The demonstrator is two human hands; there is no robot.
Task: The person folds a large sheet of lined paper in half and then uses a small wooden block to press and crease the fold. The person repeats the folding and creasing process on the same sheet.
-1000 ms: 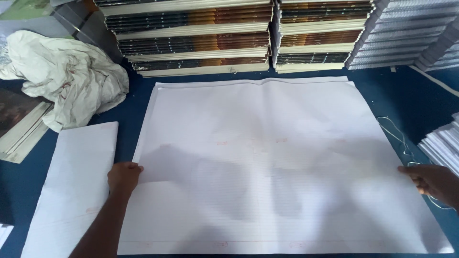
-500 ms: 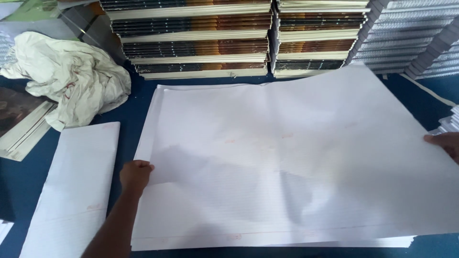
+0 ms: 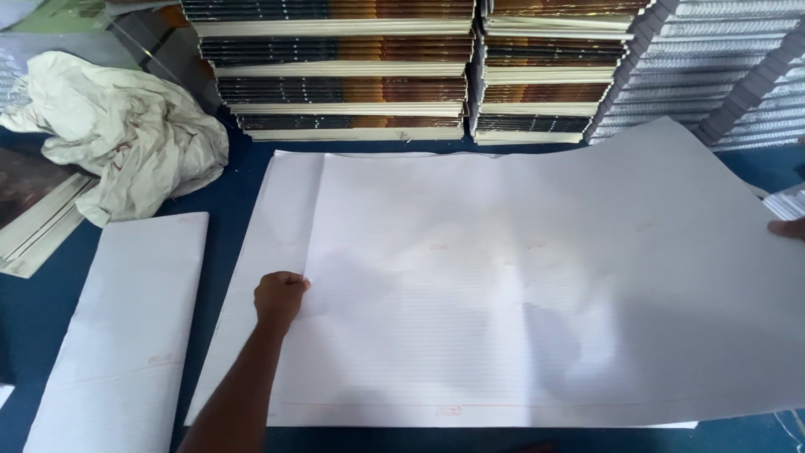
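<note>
Large ruled top sheet (image 3: 537,277), thin, limp, crease-prone; best gripped at opposite edges. Lifted off the paper stack (image 3: 289,201) on the blue table (image 3: 239,180). Left hand (image 3: 281,298) pinching its left edge, right hand (image 3: 788,228) apparently gripping the right edge, mostly off-frame. Sheet slid rightward, uncovering the stack's left margin.

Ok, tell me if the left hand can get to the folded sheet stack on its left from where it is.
Probably yes. The left hand rests at the big sheet's left edge, and the folded stack lies just beside it on the blue table, with nothing between them.
</note>
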